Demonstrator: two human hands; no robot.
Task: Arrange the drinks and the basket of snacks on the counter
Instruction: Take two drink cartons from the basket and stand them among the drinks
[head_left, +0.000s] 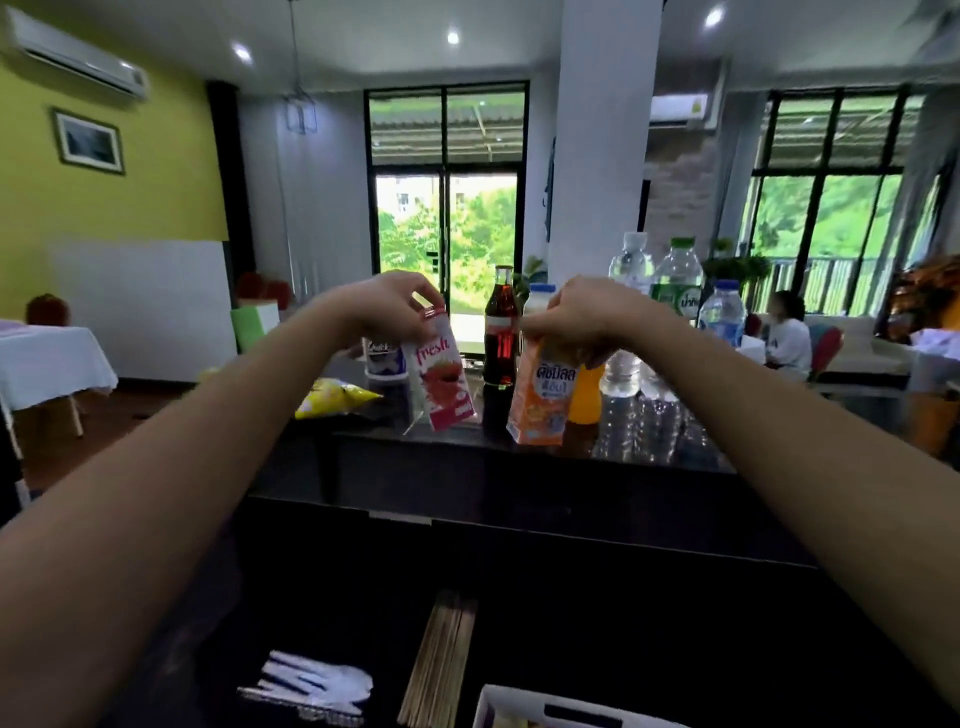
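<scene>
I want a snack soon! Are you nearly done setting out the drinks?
Partly. The cola bottle and water bottles already stand on the counter. The left hand grips the pink carton and the right hand the orange carton, both tilted near its edge. What looks like the basket is still down below.

Take the soda bottle (501, 332) standing on the table (519, 467) as your mark. Just left of it is the left carton (441, 379), with a tub (384, 361) behind that and a snack bag (332, 397) farther left. Just right of the bottle is the right carton (543, 395), a juice bottle (586, 395) tucked behind it. Water bottles (678, 280) stand farther right, behind the juice bottle.
</scene>
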